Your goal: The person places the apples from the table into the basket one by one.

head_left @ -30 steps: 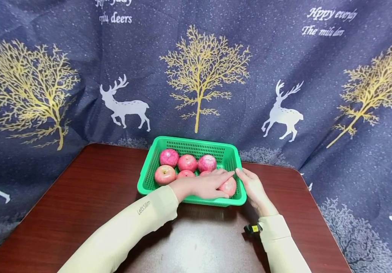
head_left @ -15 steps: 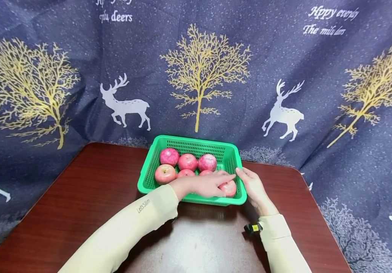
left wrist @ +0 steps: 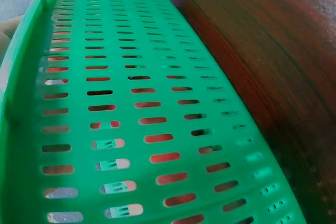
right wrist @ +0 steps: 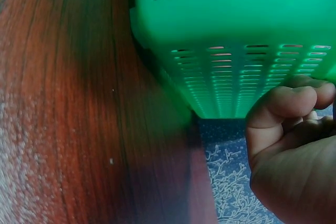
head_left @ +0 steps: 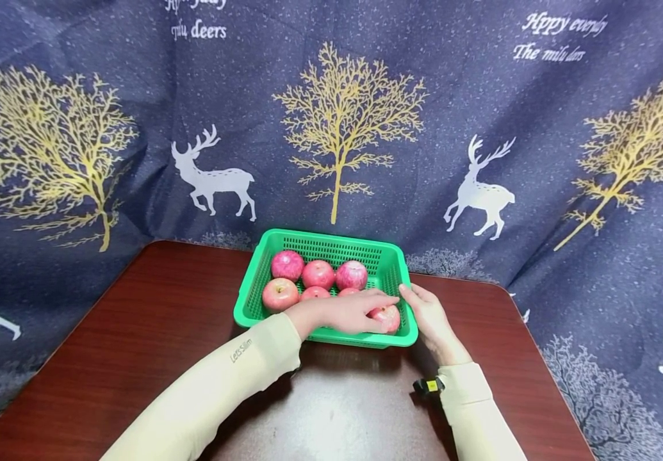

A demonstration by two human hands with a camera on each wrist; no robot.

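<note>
A green plastic basket [head_left: 331,237] with slotted walls stands on the table and holds several red apples. Over its front wall reaches my left hand [head_left: 347,314], whose thumb and fingers hold an apple [head_left: 389,318] in the front right corner. At the basket's right end, my right hand [head_left: 432,320] grips the rim; its curled fingers [right wrist: 286,103] show under the edge in the right wrist view. My left hand and forearm partly cover two apples in the front row. In the left wrist view the basket's slotted wall [left wrist: 115,87] fills most of the picture.
The brown wooden table [head_left: 135,333] extends to both sides and in front of the basket. Right behind it hangs a dark blue cloth [head_left: 285,128] with deer and trees. A small black device [head_left: 426,386] sits at my right wrist.
The fingers of my left hand have shifted slightly on the front right apple, which shows a little more of its top. My right hand stays on the rim.
</note>
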